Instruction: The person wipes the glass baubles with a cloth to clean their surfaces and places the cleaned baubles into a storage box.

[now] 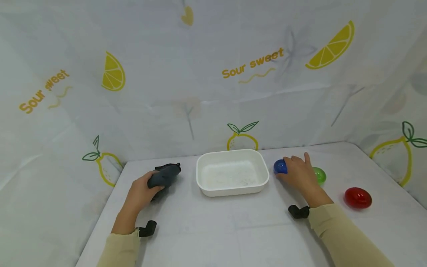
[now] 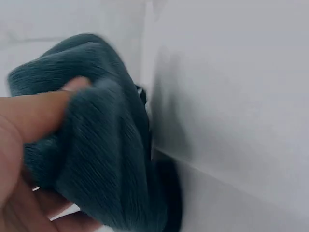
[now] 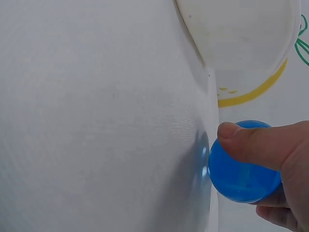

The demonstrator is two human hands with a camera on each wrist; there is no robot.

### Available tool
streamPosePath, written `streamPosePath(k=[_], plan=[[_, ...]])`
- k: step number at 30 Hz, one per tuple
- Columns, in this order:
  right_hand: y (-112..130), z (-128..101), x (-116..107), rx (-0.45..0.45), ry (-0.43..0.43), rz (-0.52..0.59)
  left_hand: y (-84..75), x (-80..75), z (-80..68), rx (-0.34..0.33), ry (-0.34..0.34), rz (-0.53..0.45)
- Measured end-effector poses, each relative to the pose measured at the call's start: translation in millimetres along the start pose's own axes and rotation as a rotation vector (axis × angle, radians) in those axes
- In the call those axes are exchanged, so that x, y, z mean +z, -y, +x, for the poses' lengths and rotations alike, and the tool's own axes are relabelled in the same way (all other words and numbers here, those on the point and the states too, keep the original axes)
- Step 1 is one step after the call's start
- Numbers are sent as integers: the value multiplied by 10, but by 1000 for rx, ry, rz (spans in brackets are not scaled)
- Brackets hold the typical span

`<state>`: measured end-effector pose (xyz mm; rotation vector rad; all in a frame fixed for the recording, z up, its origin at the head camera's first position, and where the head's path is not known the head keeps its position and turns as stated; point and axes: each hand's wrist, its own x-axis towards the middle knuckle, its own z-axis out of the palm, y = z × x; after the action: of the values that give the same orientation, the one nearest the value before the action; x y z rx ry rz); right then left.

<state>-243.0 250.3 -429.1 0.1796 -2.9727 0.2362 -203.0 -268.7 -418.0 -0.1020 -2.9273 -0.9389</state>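
Observation:
My left hand [image 1: 139, 193] grips a folded dark teal cloth [image 2: 104, 140] at the table's left side. Its thumb presses the near face of the cloth in the left wrist view. A black item [image 1: 168, 165] shows beside the cloth; the cloth and hand hide most of it. On the right, my right hand [image 1: 300, 176] pinches a glossy blue ball [image 3: 244, 169] between thumb and fingers. Just behind that hand sits a green ball [image 1: 320, 175], partly covered by it. A red, egg-shaped shiny piece [image 1: 358, 198] lies farther right.
Between the hands stands a white rectangular tub [image 1: 232, 192] with rounded corners, close to the back edge. A white cloth covers the table [image 1: 217, 233]. Lemon-printed white fabric [image 1: 160, 74] hangs behind and along the sides. Black wrist mounts [image 1: 146, 228] stick out near both sleeves.

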Motion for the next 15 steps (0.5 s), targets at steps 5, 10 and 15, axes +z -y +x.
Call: streamPosePath(k=[5, 10, 15], plan=[[-9, -29, -92, 43, -81, 69, -36, -131, -18, -101, -117, -332], [97, -72, -289, 86, -184, 228, -225, -211, -46, -123, -223, -717], [378, -176, -481, 65, -257, 401, -487, -185, -55, -14, -213, -953]])
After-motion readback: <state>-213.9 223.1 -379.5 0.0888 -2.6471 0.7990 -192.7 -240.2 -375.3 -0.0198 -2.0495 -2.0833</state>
